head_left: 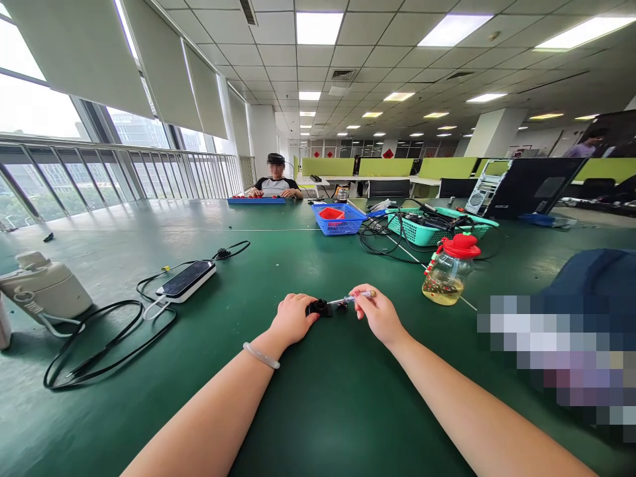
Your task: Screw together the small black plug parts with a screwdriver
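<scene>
In the middle of the green table (318,404), my left hand (294,318) lies closed around the left side of a small black device (318,307). A round, lens-like part shows on its face. My right hand (378,317) pinches a screwdriver (362,296) with a pale, clear handle. Its thin shaft points left, with the tip at the device; whether the tip touches a screw is too small to tell. Just below the shaft, between my hands, sits a small dark piece (342,305). My left fingertips are partly hidden behind the device.
To the left are a black-and-white phone-like device (189,280), a black cable (112,351) and a beige bottle (47,285). On the right stands a red-lidded glass jug (447,278). Farther back are a blue basket (340,225), a teal basket (417,233) and a seated person (276,182).
</scene>
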The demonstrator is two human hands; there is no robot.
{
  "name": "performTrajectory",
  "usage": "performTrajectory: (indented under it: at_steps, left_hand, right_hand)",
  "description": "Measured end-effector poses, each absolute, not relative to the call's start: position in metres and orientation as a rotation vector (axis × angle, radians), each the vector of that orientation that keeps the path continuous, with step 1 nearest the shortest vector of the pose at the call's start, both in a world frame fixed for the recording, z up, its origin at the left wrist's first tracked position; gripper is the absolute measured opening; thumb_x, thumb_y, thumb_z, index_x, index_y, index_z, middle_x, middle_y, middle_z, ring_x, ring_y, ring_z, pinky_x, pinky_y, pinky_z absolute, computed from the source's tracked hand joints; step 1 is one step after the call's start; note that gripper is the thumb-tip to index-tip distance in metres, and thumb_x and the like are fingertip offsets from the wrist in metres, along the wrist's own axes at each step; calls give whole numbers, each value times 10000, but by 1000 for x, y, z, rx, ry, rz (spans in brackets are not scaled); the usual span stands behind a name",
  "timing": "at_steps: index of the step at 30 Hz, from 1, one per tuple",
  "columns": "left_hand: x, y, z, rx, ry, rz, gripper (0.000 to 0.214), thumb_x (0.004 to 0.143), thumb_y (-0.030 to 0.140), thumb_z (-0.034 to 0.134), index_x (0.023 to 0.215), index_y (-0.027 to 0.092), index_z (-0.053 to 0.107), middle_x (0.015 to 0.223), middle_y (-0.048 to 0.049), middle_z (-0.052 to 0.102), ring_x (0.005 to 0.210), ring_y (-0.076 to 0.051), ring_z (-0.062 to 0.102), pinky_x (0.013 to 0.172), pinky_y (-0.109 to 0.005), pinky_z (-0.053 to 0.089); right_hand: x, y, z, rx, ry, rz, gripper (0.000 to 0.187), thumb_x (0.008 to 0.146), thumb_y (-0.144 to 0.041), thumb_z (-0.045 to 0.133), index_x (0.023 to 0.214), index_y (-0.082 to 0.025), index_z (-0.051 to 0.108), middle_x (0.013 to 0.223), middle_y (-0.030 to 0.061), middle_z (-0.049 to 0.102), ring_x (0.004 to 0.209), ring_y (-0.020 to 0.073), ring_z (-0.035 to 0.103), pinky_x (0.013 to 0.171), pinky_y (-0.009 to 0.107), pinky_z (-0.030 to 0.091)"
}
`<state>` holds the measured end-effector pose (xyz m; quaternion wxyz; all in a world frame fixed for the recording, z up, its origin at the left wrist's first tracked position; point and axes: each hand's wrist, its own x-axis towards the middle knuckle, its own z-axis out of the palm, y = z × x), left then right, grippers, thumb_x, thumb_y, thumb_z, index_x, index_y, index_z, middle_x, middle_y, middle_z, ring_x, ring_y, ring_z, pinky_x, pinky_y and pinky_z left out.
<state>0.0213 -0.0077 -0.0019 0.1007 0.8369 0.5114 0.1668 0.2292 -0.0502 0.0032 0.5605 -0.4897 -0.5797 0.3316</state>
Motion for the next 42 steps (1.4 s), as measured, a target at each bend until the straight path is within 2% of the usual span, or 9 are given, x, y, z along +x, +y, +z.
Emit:
performTrajectory:
  at_steps: [10,14,21,28,31,36,39,42]
  left_hand:
    - [21,-8,-2,2469,1518,478,346,854,354,557,1182,262,616,1244,-37,629,1190,-259,495,1040,-408,384]
    - [21,-7,-3,2458,1523,481,353,850,353,564,1185,256,614,1252,-38,626,1200,-265,490,1043,-420,381]
    - [21,-7,-2,2486,1511,502,331,844,337,565,1155,245,633,1225,-40,643,1180,-260,504,1034,-399,388]
    - [22,-9,-2,2475,1532,513,328,842,324,557,1155,256,628,1217,-32,647,1173,-248,509,1030,-393,389]
    - [22,-9,-2,2479,1522,515,333,840,330,561,1156,249,627,1222,-35,645,1177,-254,506,1032,-395,387]
    - [22,-8,-1,2478,1516,479,331,847,338,557,1162,257,622,1222,-33,641,1179,-252,501,1037,-395,383]
    - [22,-7,-1,2467,1522,462,342,847,330,556,1178,263,612,1241,-31,630,1189,-255,493,1038,-401,382]
    - [22,-8,-1,2455,1524,459,343,848,335,557,1179,265,611,1253,-32,623,1202,-262,486,1039,-411,382]
  right_hand:
    - [229,-51,1,-1183,-1397,737,309,851,-510,509,824,-212,589,591,-22,496,542,150,502,557,283,418]
    - [227,-57,8,-1243,-1567,569,279,874,-474,479,808,-224,586,596,-9,539,535,159,509,545,285,405]
    - [209,-76,19,-1216,-2009,128,145,886,-311,482,828,-244,597,704,24,644,727,207,560,753,347,420]
    - [199,-79,10,-1028,-2328,3,52,829,-280,583,848,-233,595,772,32,663,714,194,575,876,410,389]
    - [201,-78,12,-1056,-2274,57,71,838,-300,580,851,-233,600,760,27,659,707,191,566,843,393,407]
    - [213,-71,15,-1219,-1888,232,163,890,-340,483,856,-248,613,665,5,606,614,169,526,678,314,422]
    - [222,-66,13,-1256,-1619,347,181,880,-372,458,923,-239,574,681,8,581,584,165,521,577,284,405]
    - [225,-62,10,-1250,-1486,450,158,847,-382,474,909,-244,518,648,-14,529,542,161,510,536,277,391]
